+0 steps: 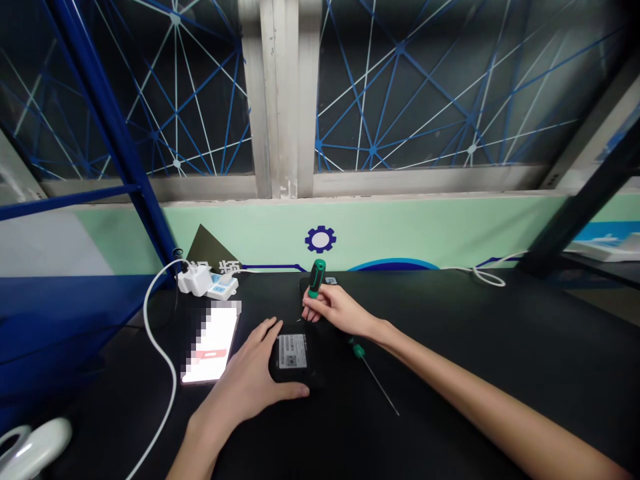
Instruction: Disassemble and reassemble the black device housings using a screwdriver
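A green and black screwdriver (317,277) stands nearly upright in my right hand (333,308), its fingers closed round the lower handle. Its tip is hard to make out near the far edge of a small black box-shaped device (314,363) with a white printed label (293,351). My left hand (253,373) grips that device on the table, fingers along its far left side and thumb at its near edge. Beneath my right forearm lies a second green-handled screwdriver (359,351), its long thin shaft pointing toward the near right. Behind my right hand, a dark object (303,285) is partly hidden.
Left of my left hand lies a lit phone or tablet (215,347), partly pixelated. A white power strip with plugs (220,287) sits behind it, and a white cable (167,360) curves forward. A white rounded object (45,447) is at near left. A wall bounds the black table (475,347).
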Demonstrator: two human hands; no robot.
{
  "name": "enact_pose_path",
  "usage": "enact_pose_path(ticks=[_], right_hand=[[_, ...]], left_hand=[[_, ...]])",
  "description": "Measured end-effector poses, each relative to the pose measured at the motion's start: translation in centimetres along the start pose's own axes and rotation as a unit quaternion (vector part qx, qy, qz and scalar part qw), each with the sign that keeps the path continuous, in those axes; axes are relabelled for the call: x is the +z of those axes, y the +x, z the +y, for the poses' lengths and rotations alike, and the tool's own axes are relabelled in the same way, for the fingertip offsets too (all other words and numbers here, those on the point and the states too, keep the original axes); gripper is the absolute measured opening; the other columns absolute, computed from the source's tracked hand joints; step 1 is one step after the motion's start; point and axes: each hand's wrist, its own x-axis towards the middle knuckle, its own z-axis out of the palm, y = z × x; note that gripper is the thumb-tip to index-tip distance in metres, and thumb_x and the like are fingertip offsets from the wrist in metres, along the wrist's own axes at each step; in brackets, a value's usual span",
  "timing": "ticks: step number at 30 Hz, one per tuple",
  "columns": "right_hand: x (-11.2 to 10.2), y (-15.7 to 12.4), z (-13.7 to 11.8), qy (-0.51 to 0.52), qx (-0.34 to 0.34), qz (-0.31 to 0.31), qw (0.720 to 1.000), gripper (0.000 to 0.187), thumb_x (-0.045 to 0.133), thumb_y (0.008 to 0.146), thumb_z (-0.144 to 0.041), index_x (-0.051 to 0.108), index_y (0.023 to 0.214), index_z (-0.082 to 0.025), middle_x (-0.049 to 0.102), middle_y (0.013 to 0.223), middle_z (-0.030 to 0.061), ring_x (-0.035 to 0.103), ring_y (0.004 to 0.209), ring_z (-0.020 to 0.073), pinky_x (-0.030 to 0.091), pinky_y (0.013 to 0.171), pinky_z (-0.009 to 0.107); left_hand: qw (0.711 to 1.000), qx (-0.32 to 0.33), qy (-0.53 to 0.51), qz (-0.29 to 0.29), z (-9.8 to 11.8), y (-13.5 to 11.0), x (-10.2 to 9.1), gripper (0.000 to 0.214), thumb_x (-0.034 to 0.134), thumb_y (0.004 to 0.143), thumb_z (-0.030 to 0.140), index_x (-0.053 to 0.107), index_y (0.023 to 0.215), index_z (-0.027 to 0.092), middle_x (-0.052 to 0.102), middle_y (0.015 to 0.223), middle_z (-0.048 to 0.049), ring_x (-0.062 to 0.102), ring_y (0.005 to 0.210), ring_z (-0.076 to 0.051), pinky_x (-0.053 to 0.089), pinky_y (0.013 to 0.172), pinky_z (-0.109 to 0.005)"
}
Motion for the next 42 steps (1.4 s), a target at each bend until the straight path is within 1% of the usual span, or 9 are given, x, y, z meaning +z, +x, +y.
enact_pose_path(ticks=[3,7,12,18,21,24,26,33,42], right_hand=[[0.2,-0.2,0.1,-0.006,0.000,0.002,1.000,0.044,0.054,0.093,-0.063,0.056,0.090,-0.020,0.074,0.079,0.0077,0.072,0.070,0.0201,0.060,0.068,0.034],[0.5,-0.8,-0.2,-0.041,-0.035,0.012,0.998,0.040,0.052,0.096,-0.059,0.057,0.088,-0.020,0.075,0.079,0.0077,0.073,0.073,0.0219,0.060,0.069,0.035],[0.7,-1.3,-0.2,-0.060,-0.043,0.021,0.997,0.039,0.050,0.098,-0.057,0.057,0.089,-0.020,0.074,0.079,0.0082,0.073,0.073,0.0222,0.060,0.070,0.035],[0.4,-1.0,0.8,-0.016,-0.024,0.026,0.999,0.044,0.052,0.095,-0.063,0.054,0.090,-0.019,0.074,0.076,0.0085,0.073,0.069,0.0215,0.060,0.065,0.033],[0.4,-1.1,0.9,-0.019,-0.023,0.022,0.999,0.046,0.050,0.094,-0.065,0.054,0.090,-0.019,0.075,0.078,0.0098,0.073,0.070,0.0221,0.060,0.066,0.034],[0.6,-1.1,0.9,-0.025,-0.027,0.029,0.999,0.046,0.050,0.094,-0.065,0.053,0.089,-0.019,0.075,0.078,0.0101,0.073,0.070,0.0225,0.060,0.066,0.035],[0.7,-1.1,1.0,-0.019,-0.023,0.033,0.999,0.046,0.051,0.093,-0.066,0.053,0.089,-0.019,0.075,0.078,0.0102,0.073,0.069,0.0222,0.060,0.065,0.035],[0.7,-0.6,1.5,0.053,0.014,0.021,0.998,0.051,0.057,0.087,-0.070,0.051,0.087,-0.020,0.074,0.073,0.0077,0.071,0.063,0.0183,0.057,0.060,0.030],[-1.1,-0.6,0.5,0.149,0.056,-0.025,0.987,0.052,0.070,0.080,-0.068,0.052,0.083,-0.018,0.077,0.072,0.0087,0.070,0.058,0.0161,0.055,0.058,0.027]], left_hand=[[1.000,-0.002,0.003,0.003,0.0,0.0,0.0,0.106,0.074,0.069,0.067,0.034,0.157,0.024,0.028,0.165,-0.0116,0.032,0.149,-0.036,0.040,0.113,-0.050],[1.000,0.015,0.003,0.019,0.1,0.0,-0.1,0.101,0.078,0.066,0.064,0.042,0.152,0.026,0.038,0.160,-0.0113,0.040,0.143,-0.038,0.044,0.109,-0.050],[1.000,0.020,-0.010,0.003,0.6,0.1,-0.3,0.104,0.081,0.061,0.062,0.043,0.152,0.027,0.040,0.156,-0.0089,0.044,0.140,-0.037,0.046,0.109,-0.048],[1.000,-0.003,-0.017,-0.011,0.9,0.0,-0.4,0.108,0.081,0.061,0.062,0.039,0.154,0.026,0.035,0.161,-0.0086,0.038,0.144,-0.037,0.041,0.114,-0.047],[1.000,-0.011,-0.014,-0.015,0.8,0.0,-0.3,0.111,0.081,0.061,0.063,0.036,0.155,0.025,0.032,0.162,-0.0089,0.031,0.148,-0.039,0.037,0.116,-0.049],[1.000,-0.016,-0.010,-0.017,1.0,0.1,-0.2,0.112,0.081,0.059,0.065,0.038,0.154,0.024,0.036,0.159,-0.0098,0.026,0.149,-0.042,0.038,0.115,-0.053],[1.000,-0.010,-0.011,-0.013,1.2,0.1,-0.2,0.109,0.081,0.059,0.065,0.041,0.152,0.024,0.041,0.154,-0.0106,0.029,0.147,-0.043,0.040,0.113,-0.052],[0.999,0.029,-0.026,-0.008,1.3,0.0,-0.2,0.105,0.083,0.057,0.062,0.046,0.148,0.026,0.047,0.141,-0.0095,0.049,0.131,-0.035,0.049,0.103,-0.045],[0.996,0.079,-0.019,0.021,1.9,-0.2,-0.6,0.102,0.091,0.051,0.050,0.049,0.142,0.029,0.048,0.137,-0.0068,0.050,0.127,-0.034,0.049,0.102,-0.045]])
